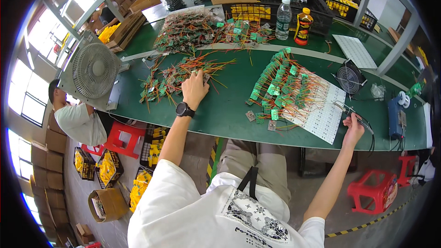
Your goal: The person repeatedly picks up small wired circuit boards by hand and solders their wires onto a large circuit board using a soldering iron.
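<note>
My left hand (195,88), with a black watch on the wrist, reaches into a loose pile of small green circuit boards with red and orange wires (167,80). Its fingers are bent down among the wires, and what they pinch is hidden. In my right hand (353,131) is a soldering iron (350,109), its tip pointing left over the edge of a white perforated board (324,117). Wired green boards (275,82) lie fanned in rows along that board's left side, their wires running across it. A few single boards (259,117) lie near the table's front edge.
A bigger heap of wired boards (183,30) covers the back. Behind stand a water bottle (283,18) and a drink bottle (303,26). A fan (95,70) is at left; a small black fan (350,78) and blue soldering station (396,117) at right. A person (80,117) sits far left.
</note>
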Motion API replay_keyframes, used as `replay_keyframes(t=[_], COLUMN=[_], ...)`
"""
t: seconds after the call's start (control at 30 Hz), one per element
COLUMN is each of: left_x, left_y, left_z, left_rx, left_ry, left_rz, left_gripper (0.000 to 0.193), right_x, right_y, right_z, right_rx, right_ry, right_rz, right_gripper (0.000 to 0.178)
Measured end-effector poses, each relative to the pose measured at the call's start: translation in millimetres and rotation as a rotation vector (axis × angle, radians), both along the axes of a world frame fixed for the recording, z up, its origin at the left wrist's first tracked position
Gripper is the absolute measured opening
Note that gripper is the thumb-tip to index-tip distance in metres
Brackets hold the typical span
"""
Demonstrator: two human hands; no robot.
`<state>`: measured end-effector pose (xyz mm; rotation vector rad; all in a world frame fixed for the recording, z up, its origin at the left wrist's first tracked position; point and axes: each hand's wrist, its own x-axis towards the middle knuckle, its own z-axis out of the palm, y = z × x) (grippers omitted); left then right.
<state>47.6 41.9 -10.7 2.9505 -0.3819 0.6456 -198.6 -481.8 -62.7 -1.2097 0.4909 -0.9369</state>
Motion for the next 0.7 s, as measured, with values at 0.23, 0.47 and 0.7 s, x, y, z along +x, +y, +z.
replay_keyframes(t=[0.23, 0.47, 0.7], left_x=[28.6, 28.9, -3.4], left_y=[10.8, 12.3, 19.8], left_z=[5.1, 11.4, 12.9], left_rx=[0.090, -0.035, -1.542], left_ry=[0.022, 0.098, 0.865], left_rz=[-0.180, -0.264, -0.280], left_gripper=[0.031, 0.037, 0.020], right_x=[-1.1, -4.6, -3.8], right_y=[-1.4, -2.9, -2.2], right_z=[-0.9, -2.6, -3.6], right_rx=[-0.015, -0.027, -0.020], right_ry=[-0.009, -0.017, -0.012], right_rz=[0.015, 0.015, 0.003], right_gripper=[0.017, 0.017, 0.018])
